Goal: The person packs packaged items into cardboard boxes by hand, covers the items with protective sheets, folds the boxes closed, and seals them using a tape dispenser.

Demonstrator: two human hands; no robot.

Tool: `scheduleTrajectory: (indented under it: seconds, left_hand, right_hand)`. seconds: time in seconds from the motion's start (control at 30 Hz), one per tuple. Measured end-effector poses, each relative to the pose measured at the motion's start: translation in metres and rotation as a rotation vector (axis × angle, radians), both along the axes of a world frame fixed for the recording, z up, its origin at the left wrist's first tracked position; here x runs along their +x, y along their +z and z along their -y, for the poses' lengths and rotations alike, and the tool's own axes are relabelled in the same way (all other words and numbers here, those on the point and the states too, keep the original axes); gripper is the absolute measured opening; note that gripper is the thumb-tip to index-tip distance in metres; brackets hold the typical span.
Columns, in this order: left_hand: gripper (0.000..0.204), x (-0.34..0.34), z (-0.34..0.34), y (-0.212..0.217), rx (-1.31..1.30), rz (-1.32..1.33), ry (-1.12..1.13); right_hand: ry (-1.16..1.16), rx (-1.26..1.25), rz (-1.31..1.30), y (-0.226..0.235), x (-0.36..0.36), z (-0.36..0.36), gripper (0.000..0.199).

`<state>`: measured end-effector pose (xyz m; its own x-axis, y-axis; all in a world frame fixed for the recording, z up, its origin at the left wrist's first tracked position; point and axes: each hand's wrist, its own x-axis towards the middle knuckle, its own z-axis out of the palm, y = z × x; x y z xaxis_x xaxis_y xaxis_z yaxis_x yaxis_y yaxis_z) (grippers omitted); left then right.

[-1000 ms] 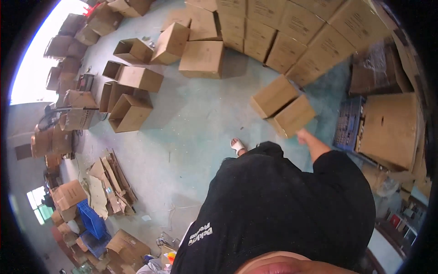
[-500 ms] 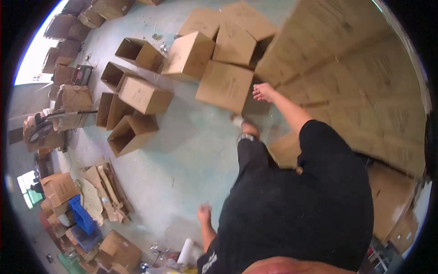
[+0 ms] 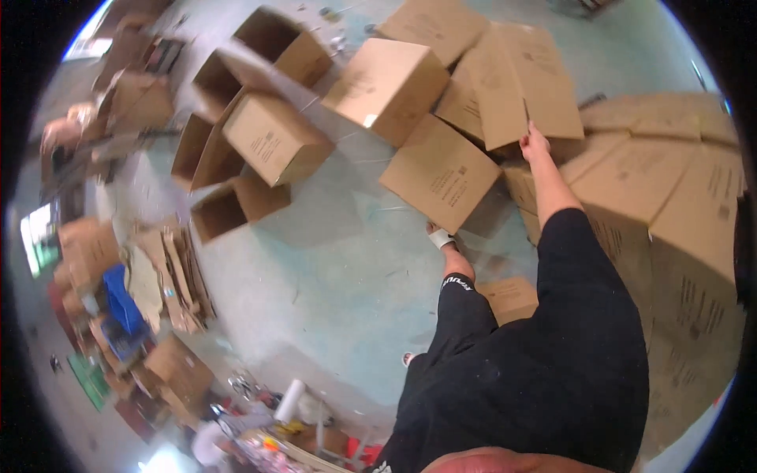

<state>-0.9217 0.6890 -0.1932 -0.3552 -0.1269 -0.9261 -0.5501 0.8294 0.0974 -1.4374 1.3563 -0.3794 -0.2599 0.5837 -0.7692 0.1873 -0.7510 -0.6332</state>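
My right hand (image 3: 535,143) is closed on the near edge of a brown cardboard box (image 3: 511,79), at a slit between two panels. The box is tilted over other cartons at the back right. Just left of and below it stands another cardboard box (image 3: 443,175) with printing on its face. A further carton (image 3: 388,88) sits beyond that one. My left hand is out of view. How my right fingers lie beneath the cardboard is partly hidden.
Large stacked cartons (image 3: 694,205) stand along my right. Several open boxes (image 3: 277,135) are grouped at the far left. Flattened cardboard (image 3: 175,276) and a blue crate (image 3: 124,303) lie at the left. A white roll (image 3: 290,400) stands among clutter near the lower edge.
My right hand has reached forward and taken hold of the tilted box's edge. My left hand has left the view. The whole view has swung round with my head.
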Motion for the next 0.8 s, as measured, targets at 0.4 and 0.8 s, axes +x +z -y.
scheduleTrajectory:
  seconds: [0.4, 0.8]
  left_hand:
    - [0.037, 0.147, -0.182, 0.04, -0.26, -0.413, 0.935]
    - [0.04, 0.3, -0.25, -0.012, -0.332, -0.709, 1.363]
  right_hand:
    - [0.611, 0.108, -0.317, 0.195, -0.026, 0.346, 0.029]
    - [1.931, 0.284, -0.716, 0.328, 0.294, 0.704, 0.019]
